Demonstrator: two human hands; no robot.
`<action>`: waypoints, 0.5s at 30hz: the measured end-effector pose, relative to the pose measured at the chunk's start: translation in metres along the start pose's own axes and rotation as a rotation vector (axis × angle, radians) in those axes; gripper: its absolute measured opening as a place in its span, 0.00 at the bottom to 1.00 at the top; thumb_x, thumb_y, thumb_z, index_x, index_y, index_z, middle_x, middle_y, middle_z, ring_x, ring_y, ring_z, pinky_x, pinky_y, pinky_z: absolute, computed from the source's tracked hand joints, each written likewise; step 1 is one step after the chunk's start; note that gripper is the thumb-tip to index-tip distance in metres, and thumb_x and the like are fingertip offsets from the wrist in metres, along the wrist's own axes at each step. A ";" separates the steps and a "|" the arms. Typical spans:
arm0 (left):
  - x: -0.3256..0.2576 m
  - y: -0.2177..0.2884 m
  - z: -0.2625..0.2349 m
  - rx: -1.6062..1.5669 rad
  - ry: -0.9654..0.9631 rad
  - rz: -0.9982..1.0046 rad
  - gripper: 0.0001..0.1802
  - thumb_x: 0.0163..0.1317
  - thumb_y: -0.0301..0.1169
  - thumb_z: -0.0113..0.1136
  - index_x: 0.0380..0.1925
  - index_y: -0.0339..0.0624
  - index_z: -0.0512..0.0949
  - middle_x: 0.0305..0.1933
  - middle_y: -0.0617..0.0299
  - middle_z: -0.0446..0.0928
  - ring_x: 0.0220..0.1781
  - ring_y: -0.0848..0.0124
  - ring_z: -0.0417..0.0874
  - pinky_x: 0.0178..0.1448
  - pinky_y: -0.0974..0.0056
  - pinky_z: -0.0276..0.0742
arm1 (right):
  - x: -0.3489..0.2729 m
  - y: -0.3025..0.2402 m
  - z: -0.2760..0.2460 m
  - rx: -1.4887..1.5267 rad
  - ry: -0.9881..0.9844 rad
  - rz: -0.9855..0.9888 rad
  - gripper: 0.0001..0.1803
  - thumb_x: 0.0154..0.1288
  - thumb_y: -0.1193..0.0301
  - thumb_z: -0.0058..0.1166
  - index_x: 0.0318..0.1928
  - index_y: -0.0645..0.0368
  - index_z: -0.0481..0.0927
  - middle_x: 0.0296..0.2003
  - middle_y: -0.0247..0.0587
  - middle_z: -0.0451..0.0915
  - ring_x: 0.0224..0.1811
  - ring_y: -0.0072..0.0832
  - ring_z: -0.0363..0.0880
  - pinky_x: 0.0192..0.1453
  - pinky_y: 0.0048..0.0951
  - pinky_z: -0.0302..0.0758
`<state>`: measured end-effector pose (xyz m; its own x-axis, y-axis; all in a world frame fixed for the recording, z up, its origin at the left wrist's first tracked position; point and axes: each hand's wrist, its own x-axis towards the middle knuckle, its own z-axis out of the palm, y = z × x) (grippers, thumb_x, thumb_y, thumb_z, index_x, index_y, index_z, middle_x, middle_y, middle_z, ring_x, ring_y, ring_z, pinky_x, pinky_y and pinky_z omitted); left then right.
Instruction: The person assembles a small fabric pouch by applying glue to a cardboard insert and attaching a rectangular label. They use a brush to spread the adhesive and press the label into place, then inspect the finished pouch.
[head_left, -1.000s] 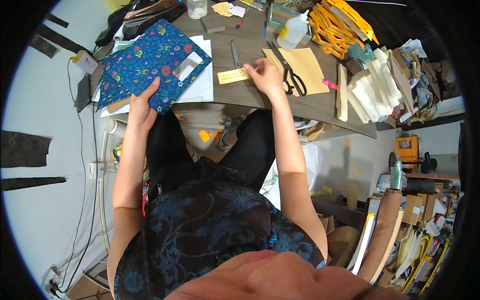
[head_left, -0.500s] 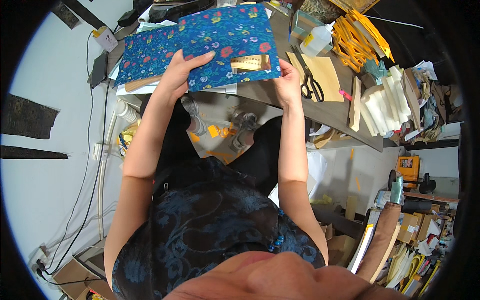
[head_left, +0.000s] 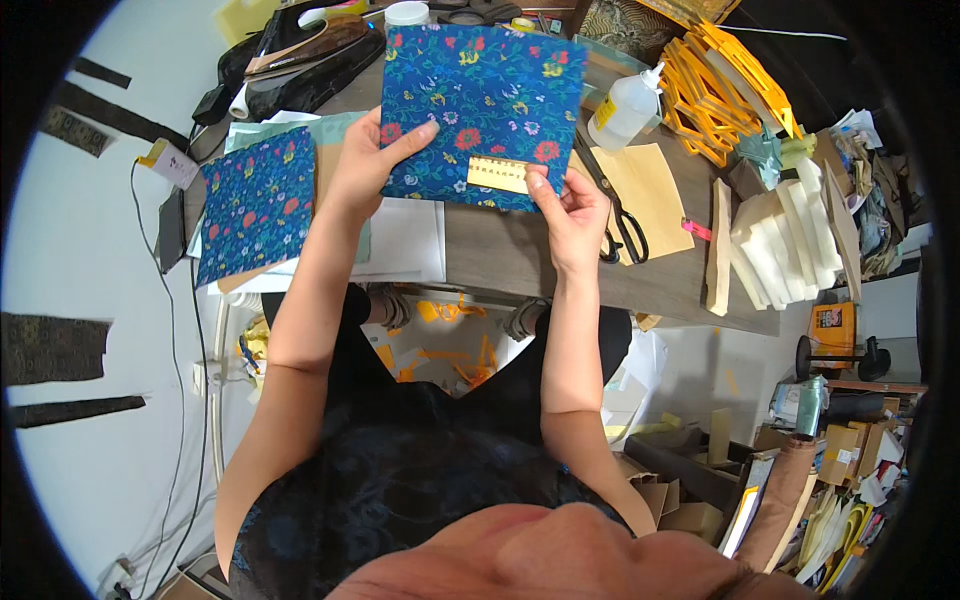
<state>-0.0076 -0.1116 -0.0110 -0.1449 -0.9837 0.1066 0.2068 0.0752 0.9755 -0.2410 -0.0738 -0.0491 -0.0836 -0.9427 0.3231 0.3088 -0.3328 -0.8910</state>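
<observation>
A flat square panel [head_left: 480, 95] in blue floral fabric hangs over the table edge, raised in both hands. My left hand [head_left: 362, 165] grips its left edge, thumb on the front and fingers behind. My right hand [head_left: 572, 218] pinches the lower right corner, the thumb beside a gold label [head_left: 495, 175] with dark marks near the bottom edge. To the left lies a second blue floral panel [head_left: 258, 205] on papers and a tan board. Black-handled scissors [head_left: 626, 235] rest right of my right hand, partly over a tan sheet [head_left: 655, 195].
A clear squeeze bottle [head_left: 625, 108] stands beyond the scissors. Further right are a pile of orange frames [head_left: 705, 95] and a stack of white pads [head_left: 790, 240]. An iron-like brown tool [head_left: 305, 55] sits back left. White papers [head_left: 405, 240] lie under the held panel.
The held panel has come away from the left panel's edge and tilted more squarely toward me. My right thumb now lies on its front beside the label. The view has shifted, showing more table.
</observation>
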 end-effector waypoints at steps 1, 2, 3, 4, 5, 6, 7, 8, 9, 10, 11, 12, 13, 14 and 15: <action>0.004 -0.003 0.001 -0.217 -0.038 0.048 0.23 0.61 0.34 0.63 0.53 0.35 0.71 0.49 0.55 0.79 0.49 0.71 0.80 0.55 0.65 0.76 | 0.002 0.001 0.000 -0.016 0.038 -0.022 0.10 0.61 0.81 0.59 0.44 0.68 0.81 0.36 0.36 0.83 0.35 0.13 0.77 0.38 0.14 0.72; 0.004 -0.005 0.004 -0.434 -0.075 0.095 0.25 0.63 0.36 0.60 0.55 0.35 0.69 0.52 0.55 0.77 0.53 0.69 0.79 0.58 0.64 0.74 | 0.003 0.001 0.001 -0.031 0.075 -0.043 0.10 0.61 0.81 0.59 0.44 0.68 0.81 0.37 0.36 0.83 0.35 0.13 0.77 0.39 0.14 0.72; 0.003 -0.008 0.006 -0.651 -0.112 0.141 0.27 0.64 0.38 0.58 0.58 0.35 0.67 0.55 0.54 0.75 0.56 0.68 0.77 0.61 0.63 0.72 | 0.004 0.000 0.002 -0.046 0.114 -0.065 0.10 0.61 0.80 0.59 0.44 0.68 0.81 0.37 0.37 0.83 0.36 0.13 0.77 0.40 0.14 0.72; 0.003 -0.014 0.006 -0.678 -0.201 0.173 0.31 0.66 0.41 0.53 0.64 0.37 0.59 0.63 0.54 0.68 0.64 0.64 0.70 0.66 0.55 0.67 | 0.007 -0.003 0.006 -0.049 0.145 -0.100 0.10 0.61 0.80 0.59 0.43 0.69 0.81 0.37 0.37 0.83 0.36 0.13 0.77 0.40 0.14 0.73; 0.002 -0.028 0.006 -0.744 -0.257 0.173 0.32 0.66 0.41 0.54 0.64 0.38 0.58 0.64 0.54 0.67 0.64 0.63 0.70 0.66 0.53 0.67 | 0.010 -0.001 0.008 -0.030 0.181 -0.127 0.10 0.62 0.80 0.59 0.43 0.69 0.81 0.37 0.37 0.83 0.36 0.13 0.77 0.40 0.14 0.73; 0.002 -0.045 0.009 -0.810 -0.312 0.172 0.32 0.66 0.41 0.55 0.64 0.39 0.58 0.64 0.55 0.67 0.65 0.63 0.69 0.66 0.50 0.66 | 0.013 0.001 0.011 -0.011 0.216 -0.153 0.10 0.62 0.80 0.60 0.43 0.69 0.81 0.37 0.37 0.83 0.36 0.13 0.77 0.40 0.14 0.73; 0.002 -0.061 0.012 -0.879 -0.370 0.168 0.33 0.65 0.41 0.56 0.65 0.39 0.58 0.65 0.56 0.66 0.65 0.62 0.69 0.66 0.48 0.66 | 0.015 0.003 0.012 0.005 0.253 -0.179 0.10 0.62 0.79 0.60 0.43 0.69 0.81 0.37 0.37 0.83 0.36 0.13 0.77 0.40 0.14 0.73; 0.000 -0.073 0.015 -0.741 -0.398 0.164 0.32 0.66 0.40 0.56 0.65 0.41 0.58 0.65 0.57 0.66 0.66 0.61 0.68 0.67 0.45 0.65 | 0.016 0.005 0.015 -0.001 0.278 -0.189 0.10 0.62 0.79 0.60 0.43 0.69 0.81 0.36 0.37 0.83 0.36 0.13 0.77 0.39 0.14 0.73; -0.003 -0.083 0.020 -0.603 -0.422 0.160 0.31 0.66 0.39 0.56 0.65 0.42 0.58 0.66 0.57 0.65 0.68 0.60 0.66 0.68 0.42 0.64 | 0.018 0.006 0.018 -0.003 0.262 -0.179 0.09 0.62 0.79 0.60 0.43 0.69 0.81 0.37 0.37 0.82 0.35 0.13 0.77 0.39 0.14 0.72; -0.011 -0.071 0.041 -0.643 -0.200 0.084 0.26 0.69 0.36 0.52 0.63 0.39 0.61 0.62 0.54 0.70 0.63 0.59 0.72 0.64 0.46 0.72 | 0.017 0.007 0.018 -0.013 0.251 -0.164 0.09 0.62 0.78 0.59 0.43 0.69 0.81 0.37 0.36 0.82 0.35 0.13 0.77 0.39 0.14 0.72; -0.010 -0.068 0.038 -0.618 -0.143 0.037 0.24 0.70 0.36 0.51 0.61 0.39 0.63 0.61 0.53 0.71 0.62 0.58 0.74 0.63 0.47 0.74 | 0.016 0.007 0.020 -0.018 0.236 -0.148 0.09 0.63 0.78 0.59 0.43 0.68 0.81 0.37 0.36 0.82 0.35 0.13 0.76 0.39 0.14 0.72; -0.008 -0.068 0.032 -0.591 -0.084 -0.010 0.22 0.70 0.36 0.49 0.60 0.39 0.64 0.61 0.52 0.71 0.60 0.56 0.75 0.61 0.48 0.76 | 0.016 0.008 0.024 -0.013 0.223 -0.135 0.08 0.62 0.78 0.60 0.42 0.67 0.81 0.36 0.35 0.82 0.35 0.13 0.76 0.38 0.15 0.72; -0.007 -0.065 0.028 -0.563 -0.023 -0.059 0.20 0.71 0.37 0.48 0.59 0.39 0.65 0.61 0.51 0.71 0.58 0.55 0.77 0.60 0.49 0.78 | 0.015 0.013 0.024 -0.077 0.190 -0.157 0.08 0.61 0.78 0.60 0.41 0.67 0.81 0.36 0.35 0.82 0.35 0.14 0.76 0.37 0.16 0.72; -0.007 -0.060 0.024 -0.643 -0.053 -0.047 0.21 0.72 0.36 0.44 0.61 0.39 0.64 0.61 0.47 0.71 0.55 0.53 0.79 0.52 0.54 0.84 | 0.015 0.019 0.020 -0.141 0.155 -0.179 0.08 0.61 0.78 0.61 0.41 0.67 0.81 0.36 0.35 0.81 0.35 0.14 0.76 0.37 0.16 0.72; -0.010 -0.055 0.022 -0.675 -0.051 -0.059 0.21 0.72 0.37 0.44 0.61 0.39 0.63 0.61 0.47 0.70 0.55 0.53 0.79 0.52 0.55 0.84 | 0.014 0.023 0.018 -0.204 0.119 -0.200 0.09 0.60 0.78 0.61 0.41 0.67 0.81 0.35 0.35 0.81 0.35 0.15 0.76 0.37 0.17 0.72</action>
<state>-0.0387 -0.1024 -0.0616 -0.2171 -0.9727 0.0819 0.7536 -0.1137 0.6474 -0.2177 -0.0942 -0.0587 -0.2373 -0.8501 0.4701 0.0790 -0.4992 -0.8629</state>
